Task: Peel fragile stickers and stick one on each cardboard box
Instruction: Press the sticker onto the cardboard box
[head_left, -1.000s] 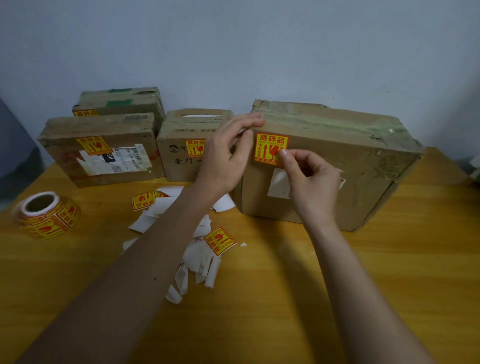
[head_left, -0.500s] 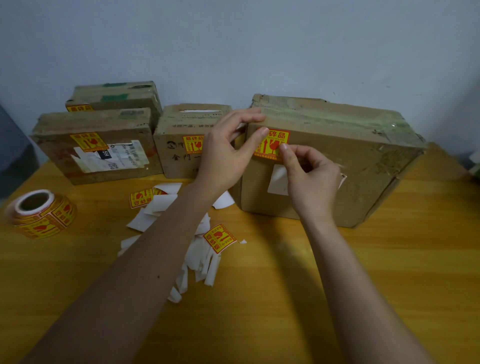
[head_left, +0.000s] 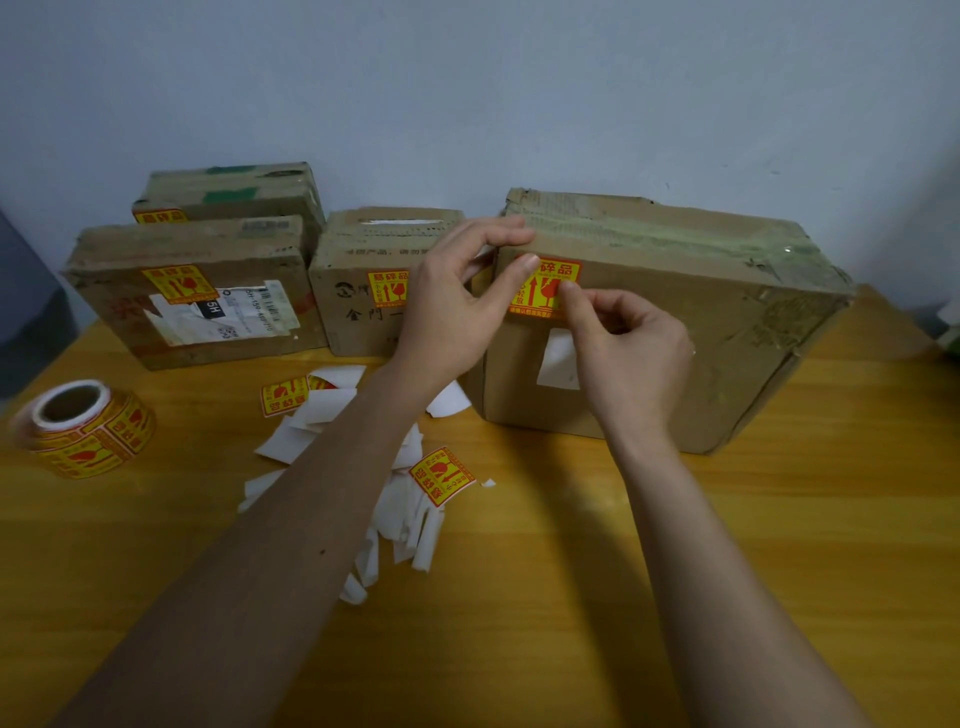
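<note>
The wooden table (head_left: 675, 597) held everything within my reach, with the boxes lined up along the wall so their front faces looked at me. The big box (head_left: 675, 322) stood on the right, close enough that I could press on its front without leaning. To its left stood the middle box (head_left: 363, 291), the flat box (head_left: 192, 296) and, behind that one, the rear box (head_left: 234, 189); each of those three already showed a yellow fragile label, so I judged this big one to be the last.

My left hand (head_left: 457, 312) bridged the box's top left corner, fingers curled over the upper edge to steady the cardboard and thumb flat on the left part of the sticker (head_left: 553, 286), pinning it so it could not shift. My right hand (head_left: 634, 348) was nearly closed, its forefinger tip pushing on the sticker's lower right, I think to smooth it down. Neither hand held anything loose.

The sticker roll (head_left: 85, 428) lay at the far left, out of the way. Torn backing scraps (head_left: 405, 525) were heaped in the middle, and two spare stickers, one near the boxes (head_left: 283, 397) and one nearer me (head_left: 441, 475), lay among them.
</note>
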